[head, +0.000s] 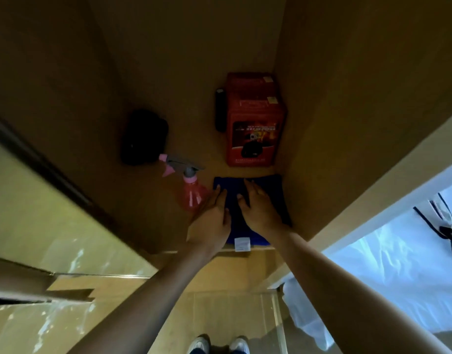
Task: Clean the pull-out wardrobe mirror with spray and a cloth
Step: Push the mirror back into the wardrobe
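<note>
Wardrobe shelf point(168, 200), wooden, dim — everything placed here relative to the blue cloth point(260, 185). Red boxes point(254, 118), two stacked, stand just behind the cloth against the right wall; a dark slim cylinder point(220, 109) is upright beside their left face. Black bag-like shape point(143, 136) sits well to the cloth's rear-left, too dark to identify. Cloth lies flat at the shelf's front right corner, its white tag point(242, 244) hanging over the front edge. Pink spray bottle point(191, 194) stands just left of the cloth, grey trigger head on top. Left hand point(212, 223) and right hand point(260, 212) both rest palm-down on the cloth — fingers spread flat, grip apart, clamping nothing. White shoes point(218, 344) visible on the floor below.
</note>
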{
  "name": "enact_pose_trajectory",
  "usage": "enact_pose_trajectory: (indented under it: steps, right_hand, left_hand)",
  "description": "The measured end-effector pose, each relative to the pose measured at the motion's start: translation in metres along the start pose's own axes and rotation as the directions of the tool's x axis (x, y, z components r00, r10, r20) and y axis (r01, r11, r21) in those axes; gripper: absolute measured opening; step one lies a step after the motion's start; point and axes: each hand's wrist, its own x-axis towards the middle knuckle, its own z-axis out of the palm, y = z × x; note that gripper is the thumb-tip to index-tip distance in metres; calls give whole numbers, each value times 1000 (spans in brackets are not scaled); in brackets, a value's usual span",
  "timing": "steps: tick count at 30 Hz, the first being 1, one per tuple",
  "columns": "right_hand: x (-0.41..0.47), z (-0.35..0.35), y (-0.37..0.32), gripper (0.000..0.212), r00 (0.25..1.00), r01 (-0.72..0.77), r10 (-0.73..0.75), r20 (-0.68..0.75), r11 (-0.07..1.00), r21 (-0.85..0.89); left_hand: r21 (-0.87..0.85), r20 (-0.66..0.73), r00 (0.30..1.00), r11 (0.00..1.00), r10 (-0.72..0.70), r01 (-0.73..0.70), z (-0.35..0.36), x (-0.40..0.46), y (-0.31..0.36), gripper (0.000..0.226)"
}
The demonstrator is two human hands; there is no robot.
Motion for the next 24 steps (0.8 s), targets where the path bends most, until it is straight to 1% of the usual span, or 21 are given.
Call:
enact_pose_trajectory:
  steps: [3,7,10,13,16,19,21,23,24]
  right_hand:
    - [-14,-13,-30,55,999,47,-45,-21,988,146]
    - [-41,-33,-73,46,1000,22,-21,-7,955,295]
    - [-65,-46,-101,46,998,65,-54,-39,931,360]
    - [-93,-55,-130,46,990,121,-79,-116,905,408]
    - [-127,-62,-157,44,980,145,-62,-188,871,470]
    - [-165,-63,-183,40,968,183,-53,-245,817,547]
    - [-186,-63,-201,41,963,222,-83,-255,782,583]
    - [-204,-64,-219,42,956,270,-137,-259,754,598]
    - [-212,-65,-227,43,950,297,-165,-267,745,598]
  left_hand:
    - [-48,-39,999,999,-15,13,-35,-21,1,45]
    - [-14,-194,980,999,36,-39,-73,-54,-1,37]
    - [-111,-217,976,994,-5,-19,-96,-78,-1,33]
    - [-205,-290,957,974,31,-94,-116,-106,1,29]
    - [-230,-340,935,955,101,-187,-134,-140,1,28]
    - [-190,-338,929,956,149,-223,-151,-174,-3,28]
    - [-140,-360,917,962,171,-235,-160,-193,-9,31]
    - [14,-403,882,965,244,-261,-169,-209,-15,36]
    - [119,-430,849,951,307,-284,-171,-214,-17,37]
